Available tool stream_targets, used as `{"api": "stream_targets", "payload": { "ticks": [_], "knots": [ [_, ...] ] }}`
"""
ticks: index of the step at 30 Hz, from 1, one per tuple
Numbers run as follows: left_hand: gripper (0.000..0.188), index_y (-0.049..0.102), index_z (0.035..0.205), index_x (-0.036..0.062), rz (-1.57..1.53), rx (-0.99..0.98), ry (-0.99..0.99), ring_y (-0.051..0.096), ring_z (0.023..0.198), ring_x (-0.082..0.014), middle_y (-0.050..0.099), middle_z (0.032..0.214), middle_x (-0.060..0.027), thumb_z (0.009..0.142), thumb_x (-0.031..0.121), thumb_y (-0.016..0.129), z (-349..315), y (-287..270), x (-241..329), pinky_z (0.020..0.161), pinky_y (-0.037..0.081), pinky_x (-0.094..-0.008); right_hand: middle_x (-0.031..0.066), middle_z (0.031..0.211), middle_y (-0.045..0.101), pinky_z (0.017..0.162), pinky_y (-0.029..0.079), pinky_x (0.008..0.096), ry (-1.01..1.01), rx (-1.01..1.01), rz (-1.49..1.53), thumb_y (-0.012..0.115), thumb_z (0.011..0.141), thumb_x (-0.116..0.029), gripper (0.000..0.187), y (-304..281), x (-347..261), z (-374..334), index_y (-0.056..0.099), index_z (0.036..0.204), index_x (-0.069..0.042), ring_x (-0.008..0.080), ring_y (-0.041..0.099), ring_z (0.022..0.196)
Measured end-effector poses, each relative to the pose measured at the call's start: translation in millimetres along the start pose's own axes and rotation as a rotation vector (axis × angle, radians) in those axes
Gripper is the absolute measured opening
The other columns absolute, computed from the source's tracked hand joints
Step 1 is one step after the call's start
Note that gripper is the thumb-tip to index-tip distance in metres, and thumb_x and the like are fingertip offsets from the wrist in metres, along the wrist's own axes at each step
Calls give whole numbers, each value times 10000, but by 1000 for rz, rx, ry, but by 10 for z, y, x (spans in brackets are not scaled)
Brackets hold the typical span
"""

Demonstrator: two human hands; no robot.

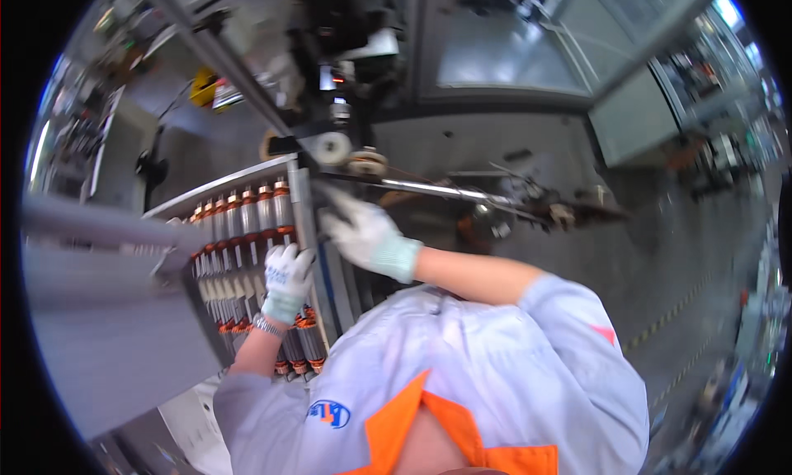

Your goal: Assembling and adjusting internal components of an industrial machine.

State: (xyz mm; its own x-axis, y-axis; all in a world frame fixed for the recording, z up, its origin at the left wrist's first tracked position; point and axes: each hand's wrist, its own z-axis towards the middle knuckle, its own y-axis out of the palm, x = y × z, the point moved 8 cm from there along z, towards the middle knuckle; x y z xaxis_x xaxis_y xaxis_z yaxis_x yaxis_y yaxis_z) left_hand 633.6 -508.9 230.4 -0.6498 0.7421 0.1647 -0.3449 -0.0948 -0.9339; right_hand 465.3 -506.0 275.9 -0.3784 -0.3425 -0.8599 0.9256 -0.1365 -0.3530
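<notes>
Rotors [245, 215] lie side by side in a tray [223, 184], long axes running front to back, brassy ends forward. The gloved left hand [287, 273] curls over them, its grip unclear; the gloved right hand [363, 234], blurred, is open beside the tray. A grey panel [115, 326] flanks it left, a metal bar [429, 189] right. A blue-and-orange logo [329, 414] marks the jacket [511, 359].

Left hand [287, 273] over tray [223, 185], right hand [367, 234] just outside it; both gloved.
Copper-ended cylinders [265, 208] stand in rows under and around the left hand, whose grasp is unclear; a grey panel [115, 326] lies to its left. Right hand blurred, fingers extended; white roller [332, 148] ahead of it, metal rod [429, 189] ahead and rightward.
</notes>
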Motion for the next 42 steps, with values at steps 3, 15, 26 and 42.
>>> {"api": "stream_targets", "payload": {
  "ticks": [3, 15, 26, 42],
  "knots": [
    [184, 653, 884, 65, -37, -88, -50, 561, 816, -339, 575, 825, -125, 704, 44, 622, -91, 167, 26, 830, 456, -467, 238, 1181, 661, 939, 509, 388, 194, 145, 321, 515, 980, -183, 430, 28, 88, 111, 516, 1380, -25, 331, 661, 1091],
    [178, 675, 908, 59, -151, -185, -149, 587, 843, -383, 609, 885, -171, 735, 72, 635, 36, 529, 326, 810, 468, -485, 101, 1041, 729, 811, 564, 381, -44, 253, -160, 608, 876, -171, 297, 17, 259, 159, 691, 1154, -107, 298, 705, 934],
    [393, 482, 1396, -62, -1132, -7, -533, 609, 1165, -206, 591, 1347, -175, 1055, 121, 410, 1109, -448, 346, 970, 503, -302, 80, 818, 708, 665, 515, 438, 86, 6, -324, 563, 862, -198, 275, -178, 284, -12, 628, 1124, -146, 306, 704, 781],
    [334, 605, 1279, -19, 188, 212, -243, 632, 1013, -392, 659, 1156, -245, 965, 46, 514, 1131, -460, 264, 893, 487, -426, 118, 914, 683, 720, 561, 441, 309, 216, -226, 587, 894, -190, 259, -1655, 1369, -1933, 666, 1136, -143, 344, 680, 796]
  ]
}}
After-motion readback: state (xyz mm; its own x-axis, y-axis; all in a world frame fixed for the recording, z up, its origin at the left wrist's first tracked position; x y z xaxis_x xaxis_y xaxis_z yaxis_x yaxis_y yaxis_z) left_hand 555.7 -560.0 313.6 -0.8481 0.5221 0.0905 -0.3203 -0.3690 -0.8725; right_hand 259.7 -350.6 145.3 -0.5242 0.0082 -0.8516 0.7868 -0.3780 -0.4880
